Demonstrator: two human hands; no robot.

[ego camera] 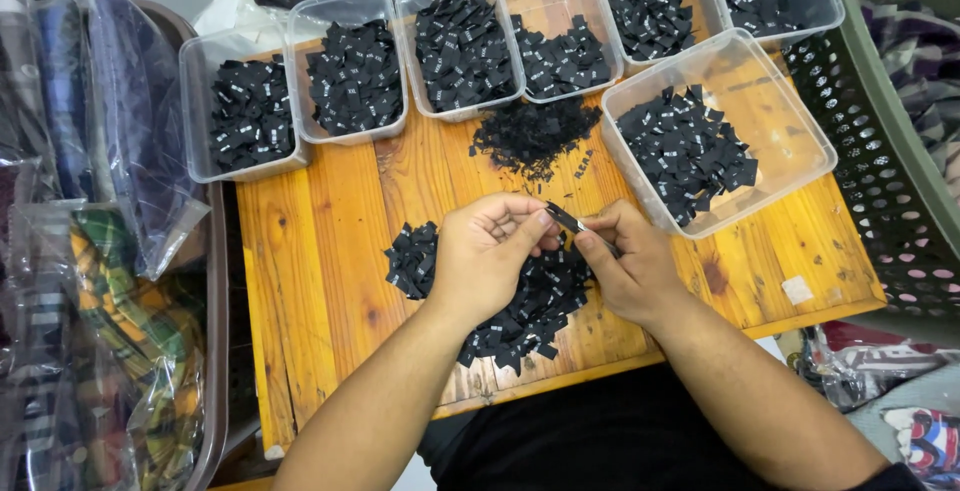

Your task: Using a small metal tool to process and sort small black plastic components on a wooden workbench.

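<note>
Both hands pinched one black label.
Left hand (485, 261) and right hand (625, 266) gripped the label (566, 219); beneath them a loose pile (520, 306) remained, beyond them the tubs (300, 81) were part-filled.

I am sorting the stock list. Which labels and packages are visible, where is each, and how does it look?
Label: small, black, pinched between left hand and right hand.
Label pile: black, loose, under both hands.
Trimmings heap: black, mid-table.
Tubs: clear plastic, rectangular, filled with black labels, along the far edge.
Bagged garments: clear bags, left side.
</note>
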